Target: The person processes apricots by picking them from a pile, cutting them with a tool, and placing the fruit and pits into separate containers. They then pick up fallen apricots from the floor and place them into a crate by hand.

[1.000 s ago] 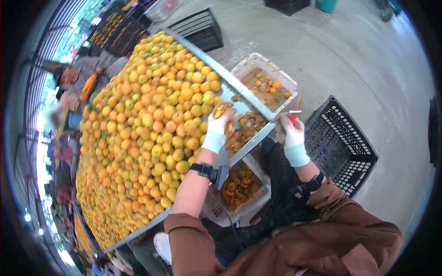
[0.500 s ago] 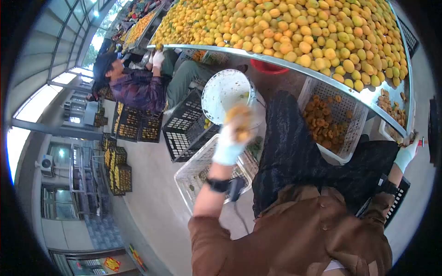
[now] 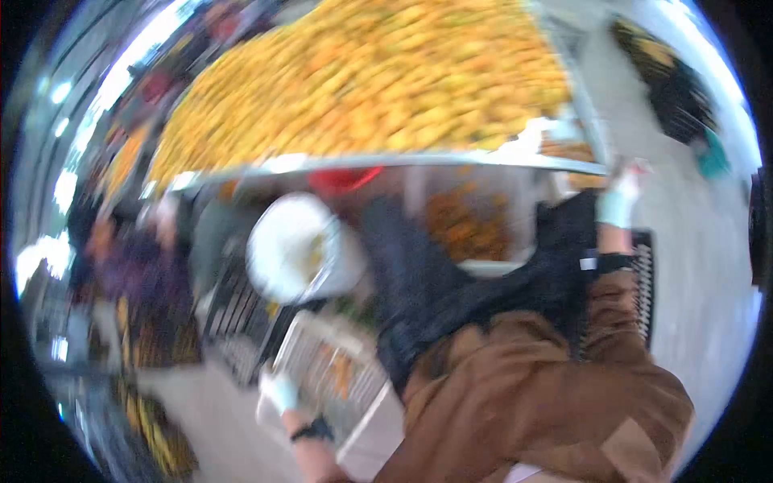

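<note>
Desk tray (image 3: 386, 161): piled with blurred yellow-orange fruit (image 3: 362, 80).
White bucket (image 3: 294, 249): under the desk edge, tilted toward the camera, a few yellowish pieces inside.
White crate (image 3: 338, 374): on the floor, some orange pieces within.
Basket under desk (image 3: 467, 225): holds orange fruit.
Blur: heavy smear; details unreadable.
Left hand (image 3: 280, 392): gloved, at the white crate's near rim; grip cannot be told.
Right hand (image 3: 618, 201): gloved, at the desk's right edge; hold unclear.

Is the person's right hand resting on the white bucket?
No: the right hand is up at the edge of the metal table, well apart from the white bucket on the other side of the lap.
</note>
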`<state>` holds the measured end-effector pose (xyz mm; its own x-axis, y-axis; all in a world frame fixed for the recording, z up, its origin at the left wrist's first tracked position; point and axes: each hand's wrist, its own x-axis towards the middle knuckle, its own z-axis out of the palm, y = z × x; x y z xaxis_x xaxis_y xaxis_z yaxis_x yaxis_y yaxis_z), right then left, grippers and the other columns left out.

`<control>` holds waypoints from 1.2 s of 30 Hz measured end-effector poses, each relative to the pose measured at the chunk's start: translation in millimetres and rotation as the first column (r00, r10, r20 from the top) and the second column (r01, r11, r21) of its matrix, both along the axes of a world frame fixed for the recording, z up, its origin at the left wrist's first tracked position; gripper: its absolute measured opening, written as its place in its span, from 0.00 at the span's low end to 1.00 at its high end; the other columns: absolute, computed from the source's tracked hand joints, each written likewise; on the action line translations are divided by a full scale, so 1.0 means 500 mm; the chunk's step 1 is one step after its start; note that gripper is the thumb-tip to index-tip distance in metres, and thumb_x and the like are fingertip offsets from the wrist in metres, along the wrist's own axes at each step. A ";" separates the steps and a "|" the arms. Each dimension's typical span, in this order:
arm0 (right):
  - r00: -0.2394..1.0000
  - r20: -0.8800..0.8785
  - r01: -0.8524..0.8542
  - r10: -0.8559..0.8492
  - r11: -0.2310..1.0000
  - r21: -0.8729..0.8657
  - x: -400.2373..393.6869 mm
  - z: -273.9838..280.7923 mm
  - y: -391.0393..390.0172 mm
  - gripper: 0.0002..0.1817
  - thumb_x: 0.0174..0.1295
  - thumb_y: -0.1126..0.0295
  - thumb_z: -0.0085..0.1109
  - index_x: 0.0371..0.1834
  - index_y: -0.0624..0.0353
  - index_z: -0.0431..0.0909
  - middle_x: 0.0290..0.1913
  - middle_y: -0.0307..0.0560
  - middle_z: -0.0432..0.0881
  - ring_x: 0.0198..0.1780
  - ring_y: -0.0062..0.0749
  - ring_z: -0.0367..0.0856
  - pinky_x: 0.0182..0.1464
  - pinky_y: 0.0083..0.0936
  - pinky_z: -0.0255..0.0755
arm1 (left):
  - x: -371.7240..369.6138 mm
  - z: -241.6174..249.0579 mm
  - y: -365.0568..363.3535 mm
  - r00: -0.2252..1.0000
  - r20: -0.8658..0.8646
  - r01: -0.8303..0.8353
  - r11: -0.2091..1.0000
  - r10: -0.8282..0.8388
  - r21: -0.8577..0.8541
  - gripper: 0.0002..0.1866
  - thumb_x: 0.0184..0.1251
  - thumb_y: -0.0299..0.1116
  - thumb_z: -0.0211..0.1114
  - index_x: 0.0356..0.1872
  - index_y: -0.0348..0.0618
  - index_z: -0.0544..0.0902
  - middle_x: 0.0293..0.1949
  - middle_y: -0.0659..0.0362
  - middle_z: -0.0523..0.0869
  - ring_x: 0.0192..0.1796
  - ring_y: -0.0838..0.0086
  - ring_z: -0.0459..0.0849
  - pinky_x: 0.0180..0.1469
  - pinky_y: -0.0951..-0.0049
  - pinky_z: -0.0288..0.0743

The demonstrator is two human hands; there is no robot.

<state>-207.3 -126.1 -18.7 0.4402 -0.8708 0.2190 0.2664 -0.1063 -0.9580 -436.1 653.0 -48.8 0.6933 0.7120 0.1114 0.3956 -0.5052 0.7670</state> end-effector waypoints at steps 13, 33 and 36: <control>0.886 0.462 -0.240 -0.040 0.813 0.530 -0.077 0.061 0.024 0.10 0.68 0.64 0.51 0.33 0.57 0.74 0.15 0.32 0.63 0.10 0.16 0.53 0.13 0.19 0.45 | 0.721 0.266 -1.017 0.073 -0.041 0.990 0.068 -0.996 0.126 0.09 0.61 0.28 0.59 0.38 0.35 0.84 0.36 0.51 0.86 0.39 0.68 0.84 0.46 0.72 0.74; 0.933 0.348 -0.266 0.095 0.831 0.487 -0.069 0.052 -0.012 0.10 0.69 0.67 0.48 0.33 0.62 0.74 0.14 0.34 0.65 0.12 0.17 0.57 0.16 0.18 0.51 | 0.849 0.077 -1.391 -0.060 -0.209 0.991 -0.082 -0.976 0.102 0.11 0.54 0.36 0.67 0.33 0.38 0.84 0.29 0.51 0.85 0.33 0.65 0.84 0.39 0.69 0.76; 0.947 0.310 -0.233 0.083 0.841 0.487 -0.069 0.049 -0.009 0.11 0.69 0.65 0.49 0.31 0.59 0.74 0.12 0.34 0.64 0.10 0.18 0.56 0.14 0.19 0.51 | 0.840 0.155 -1.305 0.008 0.000 0.989 0.008 -1.000 -0.144 0.13 0.57 0.33 0.68 0.35 0.31 0.83 0.28 0.57 0.85 0.31 0.77 0.81 0.36 0.76 0.74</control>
<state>-241.9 -130.7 5.7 0.5718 -0.8131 -0.1092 0.4883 0.4443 -0.7511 -16.0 0.5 28.9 0.7261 -0.6876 0.0072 -0.3861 -0.3989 0.8317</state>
